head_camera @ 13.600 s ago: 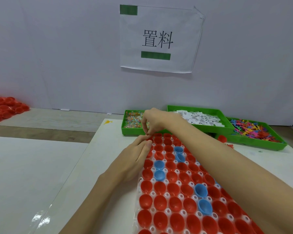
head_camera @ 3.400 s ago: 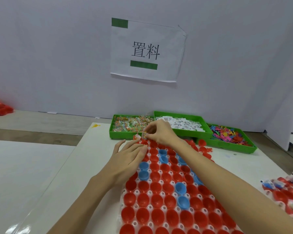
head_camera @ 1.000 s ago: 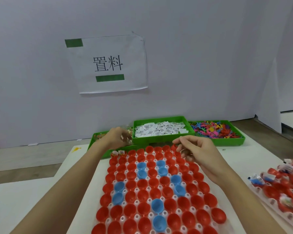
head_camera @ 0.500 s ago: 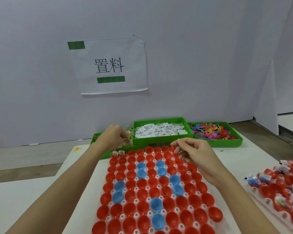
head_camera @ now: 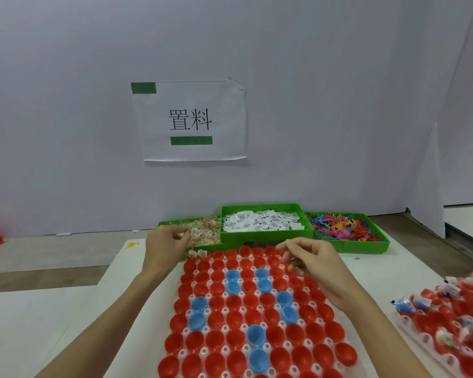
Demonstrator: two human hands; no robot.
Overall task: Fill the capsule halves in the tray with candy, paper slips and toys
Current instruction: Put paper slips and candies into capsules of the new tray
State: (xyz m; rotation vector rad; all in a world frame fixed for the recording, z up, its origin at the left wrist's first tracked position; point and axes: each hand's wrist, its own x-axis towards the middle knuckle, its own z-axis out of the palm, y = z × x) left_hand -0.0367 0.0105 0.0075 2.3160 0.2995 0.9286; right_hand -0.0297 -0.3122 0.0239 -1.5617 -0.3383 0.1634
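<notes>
My left hand (head_camera: 164, 245) pinched candy (head_camera: 205, 233) in its green bin (head_camera: 172, 222); my right hand (head_camera: 313, 261) hovered loosely curled, holding nothing, over the capsule tray (head_camera: 224, 312). Neighbouring bins held paper slips (head_camera: 260, 223) and toys (head_camera: 342, 227).

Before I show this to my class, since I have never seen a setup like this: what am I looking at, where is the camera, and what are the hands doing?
There is no machine here. The camera sits on a person's head and looks forward and down, so both bare arms reach in from the bottom.

On the white table lies a tray holding rows of red and a few blue capsule halves. Two at its far left corner already hold wrapped candy; the others look empty.

Behind it stand three green bins: candy, paper slips and small colourful toys. A second, filled tray shows at the right edge.

The left hand reaches into the candy bin, its fingers at the sweets. The right hand hovers over the tray's far right, fingers curled; whether it holds anything is unclear.
</notes>
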